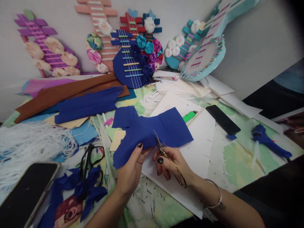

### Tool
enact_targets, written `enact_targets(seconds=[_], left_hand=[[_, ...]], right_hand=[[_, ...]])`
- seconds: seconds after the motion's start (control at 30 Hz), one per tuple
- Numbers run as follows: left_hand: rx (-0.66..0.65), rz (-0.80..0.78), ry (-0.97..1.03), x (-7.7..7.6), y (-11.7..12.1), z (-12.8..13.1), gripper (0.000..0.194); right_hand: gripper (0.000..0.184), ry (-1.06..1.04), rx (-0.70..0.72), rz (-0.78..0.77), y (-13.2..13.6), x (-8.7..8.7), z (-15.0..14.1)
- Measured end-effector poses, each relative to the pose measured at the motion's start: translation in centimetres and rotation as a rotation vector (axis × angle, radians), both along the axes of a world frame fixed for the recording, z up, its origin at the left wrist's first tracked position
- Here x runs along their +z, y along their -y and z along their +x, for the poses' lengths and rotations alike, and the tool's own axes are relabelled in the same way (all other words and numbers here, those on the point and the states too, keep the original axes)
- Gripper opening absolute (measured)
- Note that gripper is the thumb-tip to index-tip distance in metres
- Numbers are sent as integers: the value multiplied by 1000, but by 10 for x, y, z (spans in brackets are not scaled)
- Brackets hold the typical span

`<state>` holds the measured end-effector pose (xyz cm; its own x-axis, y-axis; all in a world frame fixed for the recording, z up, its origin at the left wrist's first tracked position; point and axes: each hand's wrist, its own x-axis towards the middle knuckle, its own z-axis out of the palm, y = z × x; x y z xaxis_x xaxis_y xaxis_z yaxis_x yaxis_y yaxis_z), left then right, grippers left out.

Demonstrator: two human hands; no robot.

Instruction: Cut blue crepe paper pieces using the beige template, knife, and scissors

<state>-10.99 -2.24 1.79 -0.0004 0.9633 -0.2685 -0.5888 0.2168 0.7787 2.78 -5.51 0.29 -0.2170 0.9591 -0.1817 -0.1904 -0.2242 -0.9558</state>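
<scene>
My left hand (133,164) pinches the lower edge of a dark blue crepe paper sheet (144,126), thumb on top and fingers beneath. In my right hand (173,161) is a pair of gold-handled scissors (159,144), my thumb and fingers at the handles. Their blades point up and away from me, at the near edge of the blue paper between my hands. Whether the blades are fully closed is hard to see. The paper is held over a white sheet (199,152) on the table.
Decorated paper guitars (129,60) lean against the wall behind. Folded brown crepe paper (61,90), white string (35,142), glasses (89,158) and a phone (28,193) lie left. A green cutter (190,116), a black phone (223,119) and a blue glue gun (270,141) lie right.
</scene>
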Motion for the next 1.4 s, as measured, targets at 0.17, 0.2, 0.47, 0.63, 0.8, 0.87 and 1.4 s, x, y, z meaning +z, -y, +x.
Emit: enact_targets(seconds=[0.17,0.2,0.47,0.63,0.8,0.87,1.4], left_hand=[[-11,-35,-2,1,1,-1,50],[-17,-30,9,0,0,-1,50],[-15,-19,24,3,0,1,44],[-24,-15,57,4,1,1,44],[-67,-11,116,4,0,1,52],[-89,-2,108,4,0,0,49],[-114,-68,93,1,1,-2,43]], right_hand=[[39,-1,-4,-62,1,0,-1],[39,-1,-1,-68,1,0,-1],[41,-9,0,-70,1,0,-3],[42,-2,-5,-77,2,0,-4],[39,1,-14,-90,2,-2,-4],[38,0,-15,-96,2,-3,-5],[39,-1,-18,-92,3,-4,-6]])
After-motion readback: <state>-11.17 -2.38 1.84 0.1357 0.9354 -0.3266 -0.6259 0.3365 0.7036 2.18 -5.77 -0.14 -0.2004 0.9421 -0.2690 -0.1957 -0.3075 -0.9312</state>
